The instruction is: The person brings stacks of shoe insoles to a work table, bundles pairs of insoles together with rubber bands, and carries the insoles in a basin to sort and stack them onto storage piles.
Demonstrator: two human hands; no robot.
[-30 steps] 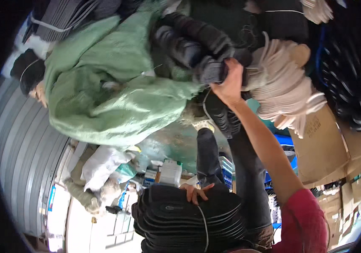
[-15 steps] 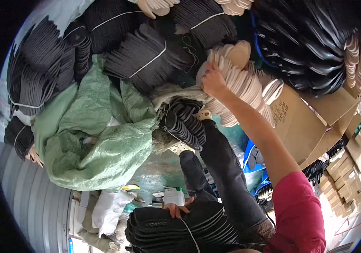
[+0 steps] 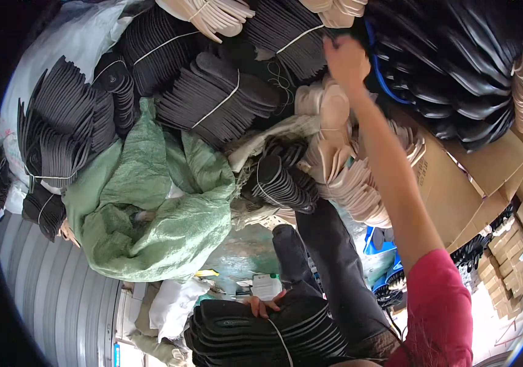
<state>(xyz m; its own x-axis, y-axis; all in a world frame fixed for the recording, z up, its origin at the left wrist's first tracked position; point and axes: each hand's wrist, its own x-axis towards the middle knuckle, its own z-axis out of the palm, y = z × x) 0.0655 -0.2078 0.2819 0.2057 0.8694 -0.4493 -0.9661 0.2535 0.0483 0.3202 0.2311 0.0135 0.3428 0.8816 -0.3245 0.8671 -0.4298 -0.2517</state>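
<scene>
Across my lap lies a thick bundle of black insoles (image 3: 231, 336), tied with a pale cord. My left hand (image 3: 263, 304) hooks its fingers over the bundle's far edge; the rest of that hand is hidden behind it. My right arm reaches far forward, and my right hand (image 3: 347, 61) hovers bare, fingers slightly apart, beside the end of a tied black insole bundle (image 3: 286, 33). Below that hand stand beige insoles (image 3: 335, 110), and more beige insoles (image 3: 365, 189) are fanned out under my forearm. A smaller tied black bundle (image 3: 276, 183) rests by my knees.
A crumpled green woven sack (image 3: 151, 226) fills the left middle. More tied black bundles (image 3: 212, 104) are heaped beyond it. Shiny black insoles (image 3: 445, 73) pile up at the far right, above an open cardboard box (image 3: 457, 183). Corrugated metal (image 3: 59, 275) stands at left.
My right hand has left the beige insoles and moved up and right toward the black bundle. The beige stack has tipped and spread toward me. My left hand keeps its hold.
</scene>
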